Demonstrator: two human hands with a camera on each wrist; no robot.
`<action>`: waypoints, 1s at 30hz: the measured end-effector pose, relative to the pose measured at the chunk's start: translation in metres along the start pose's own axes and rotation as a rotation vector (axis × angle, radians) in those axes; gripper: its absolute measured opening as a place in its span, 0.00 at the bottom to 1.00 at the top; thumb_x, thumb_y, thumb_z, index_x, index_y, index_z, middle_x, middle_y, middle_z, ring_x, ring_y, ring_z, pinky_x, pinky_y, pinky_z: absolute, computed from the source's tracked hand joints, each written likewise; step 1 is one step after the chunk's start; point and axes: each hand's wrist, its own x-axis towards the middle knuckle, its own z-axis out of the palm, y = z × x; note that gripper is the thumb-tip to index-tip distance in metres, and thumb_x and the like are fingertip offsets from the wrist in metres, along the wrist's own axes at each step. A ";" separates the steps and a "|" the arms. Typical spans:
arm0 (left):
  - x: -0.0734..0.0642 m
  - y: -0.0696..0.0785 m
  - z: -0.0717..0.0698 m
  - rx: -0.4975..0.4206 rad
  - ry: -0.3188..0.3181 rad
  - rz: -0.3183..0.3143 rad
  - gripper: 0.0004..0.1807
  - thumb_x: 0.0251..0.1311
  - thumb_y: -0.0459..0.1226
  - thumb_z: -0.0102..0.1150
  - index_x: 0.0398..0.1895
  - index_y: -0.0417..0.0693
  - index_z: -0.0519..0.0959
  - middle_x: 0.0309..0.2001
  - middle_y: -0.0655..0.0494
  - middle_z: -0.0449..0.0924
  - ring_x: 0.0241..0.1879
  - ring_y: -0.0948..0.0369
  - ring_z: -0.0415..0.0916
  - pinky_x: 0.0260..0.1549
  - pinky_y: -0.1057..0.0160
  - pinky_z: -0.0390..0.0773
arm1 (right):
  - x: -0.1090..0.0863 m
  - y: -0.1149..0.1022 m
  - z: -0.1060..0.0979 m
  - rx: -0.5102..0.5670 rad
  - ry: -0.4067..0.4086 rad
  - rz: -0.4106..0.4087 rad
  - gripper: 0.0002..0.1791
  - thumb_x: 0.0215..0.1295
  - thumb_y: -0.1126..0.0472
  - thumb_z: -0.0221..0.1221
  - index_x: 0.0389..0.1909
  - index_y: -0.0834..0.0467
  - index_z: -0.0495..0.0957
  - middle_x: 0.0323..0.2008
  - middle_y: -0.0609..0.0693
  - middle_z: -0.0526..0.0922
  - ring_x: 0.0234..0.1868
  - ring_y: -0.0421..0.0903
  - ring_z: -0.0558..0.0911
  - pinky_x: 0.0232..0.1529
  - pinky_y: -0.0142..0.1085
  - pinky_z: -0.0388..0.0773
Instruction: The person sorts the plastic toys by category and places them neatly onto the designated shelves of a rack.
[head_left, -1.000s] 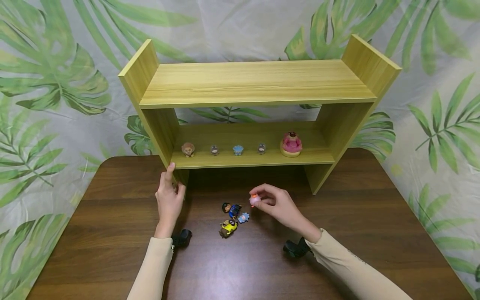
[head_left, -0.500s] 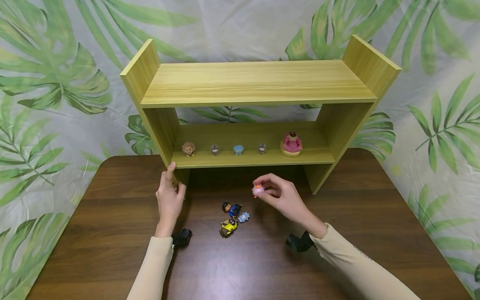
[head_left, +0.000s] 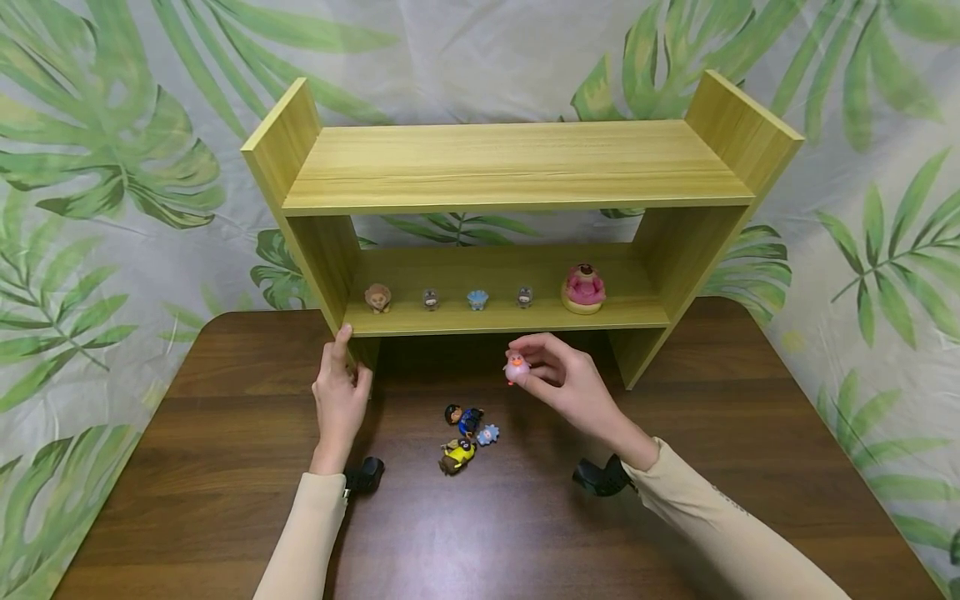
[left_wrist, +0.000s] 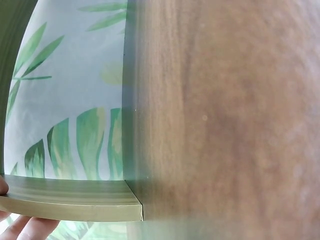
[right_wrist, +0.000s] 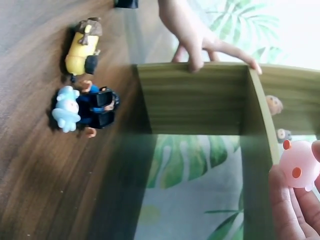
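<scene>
A small pink duck figurine [head_left: 516, 367] with an orange beak is pinched between the thumb and fingers of my right hand [head_left: 566, 382]. It is held in front of the wooden shelf [head_left: 510, 332], just below the middle board's front edge; the right wrist view shows its underside and orange feet. My left hand [head_left: 341, 400] grips the front edge of the shelf's left side panel [right_wrist: 200, 95], thumb on one face and fingers on the other, index finger reaching up to the middle board. Along that board stand a lion figurine [head_left: 378, 297], two small grey figurines, a blue cup-like piece [head_left: 477, 300] and a pink bear figurine [head_left: 583, 289].
On the table [head_left: 480, 533] between the hands lie a figurine in dark blue [head_left: 464, 418], a yellow and brown figurine [head_left: 457, 456] and a small light blue figurine [head_left: 487, 434]. A leaf-print cloth [head_left: 480, 75] hangs behind the shelf.
My right hand has lifted the pink duck figurine up and slightly right, away from the toys on the table, and turned its beak toward the head camera. My left hand stays put.
</scene>
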 end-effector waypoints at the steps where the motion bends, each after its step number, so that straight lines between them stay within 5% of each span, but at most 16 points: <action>1: 0.000 0.000 0.000 -0.001 -0.002 0.000 0.43 0.54 0.21 0.50 0.69 0.68 0.56 0.35 0.44 0.66 0.18 0.58 0.56 0.17 0.57 0.58 | 0.001 -0.002 0.000 -0.002 0.003 -0.003 0.18 0.60 0.71 0.61 0.52 0.66 0.75 0.47 0.59 0.80 0.46 0.50 0.80 0.44 0.36 0.78; 30: 0.000 0.001 -0.001 -0.004 -0.004 0.004 0.45 0.53 0.20 0.50 0.70 0.70 0.55 0.33 0.45 0.64 0.18 0.60 0.53 0.17 0.58 0.57 | 0.027 -0.046 -0.007 -0.018 0.009 -0.185 0.20 0.58 0.77 0.60 0.52 0.67 0.74 0.47 0.58 0.79 0.46 0.48 0.79 0.45 0.38 0.78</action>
